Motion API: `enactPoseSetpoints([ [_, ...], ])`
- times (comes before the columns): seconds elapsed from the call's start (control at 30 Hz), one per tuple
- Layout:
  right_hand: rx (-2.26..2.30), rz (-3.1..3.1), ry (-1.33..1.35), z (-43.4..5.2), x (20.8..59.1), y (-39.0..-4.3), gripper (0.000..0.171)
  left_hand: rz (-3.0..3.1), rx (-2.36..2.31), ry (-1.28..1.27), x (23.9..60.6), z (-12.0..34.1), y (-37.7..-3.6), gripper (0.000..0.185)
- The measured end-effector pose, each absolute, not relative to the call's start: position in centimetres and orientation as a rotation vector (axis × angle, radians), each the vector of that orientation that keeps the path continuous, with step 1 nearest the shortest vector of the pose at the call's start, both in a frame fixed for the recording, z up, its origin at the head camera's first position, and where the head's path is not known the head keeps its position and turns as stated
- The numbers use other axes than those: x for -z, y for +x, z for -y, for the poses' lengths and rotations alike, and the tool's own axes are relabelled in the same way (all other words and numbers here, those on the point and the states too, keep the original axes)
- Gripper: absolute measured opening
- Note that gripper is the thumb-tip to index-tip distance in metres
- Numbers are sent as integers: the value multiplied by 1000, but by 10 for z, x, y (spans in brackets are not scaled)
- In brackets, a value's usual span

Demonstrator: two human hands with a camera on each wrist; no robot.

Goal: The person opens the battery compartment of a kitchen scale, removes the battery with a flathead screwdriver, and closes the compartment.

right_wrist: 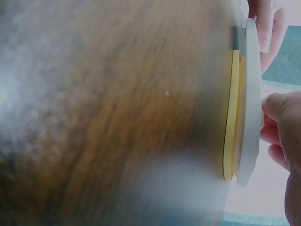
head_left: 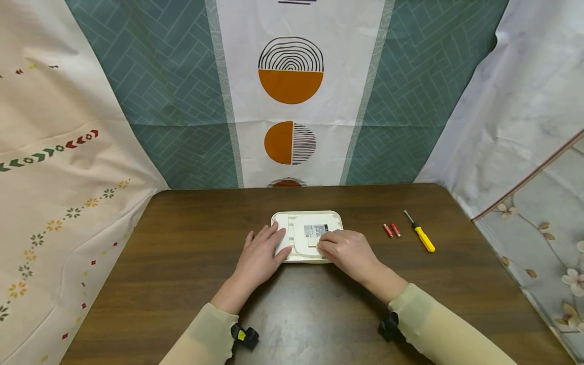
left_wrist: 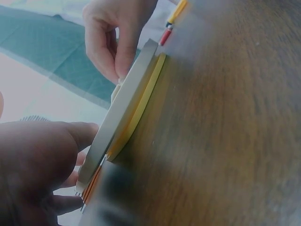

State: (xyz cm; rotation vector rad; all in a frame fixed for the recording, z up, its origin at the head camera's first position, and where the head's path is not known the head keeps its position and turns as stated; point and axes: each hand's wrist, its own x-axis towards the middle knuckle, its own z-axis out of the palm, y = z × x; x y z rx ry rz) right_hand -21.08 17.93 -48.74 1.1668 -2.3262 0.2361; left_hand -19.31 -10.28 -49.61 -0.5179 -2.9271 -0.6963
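Note:
A flat white plastic device (head_left: pixel 298 219) with rounded corners lies label side up on the table, its yellow lower part (left_wrist: pixel 141 106) showing in the wrist views. My left hand (head_left: pixel 260 252) rests on its left end with the fingers extended and the thumb near the front edge. On the right half, beside the printed label (head_left: pixel 315 230), my right hand (head_left: pixel 349 252) pinches a small cream-white cover (head_left: pixel 312 242) between thumb and forefinger. The left wrist view catches that cover edge-on at the fingertips; most of it is hidden by the fingers.
Two small red batteries (head_left: pixel 388 230) lie to the right of the device. Beyond them is a screwdriver (head_left: pixel 424 239) with a yellow handle. The brown wooden table (head_left: pixel 191 294) is bordered by hanging patterned cloths (head_left: pixel 182 101) at the back and sides.

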Motion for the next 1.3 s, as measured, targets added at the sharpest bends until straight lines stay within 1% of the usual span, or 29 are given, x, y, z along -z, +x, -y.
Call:
enactPoseSetpoints([
  [0.23, -290, 2296, 1182, -180, 489, -212, 21, 2946, 702, -515, 496, 102, -194, 61],
  [0.87, -223, 2322, 1192, -178, 486, -211, 19, 2937, 695, -524, 498, 103, -195, 61],
  [1.3, -189, 2318, 1184, -177, 486, -211, 22, 2920, 683, -529, 497, 103, -194, 60],
])
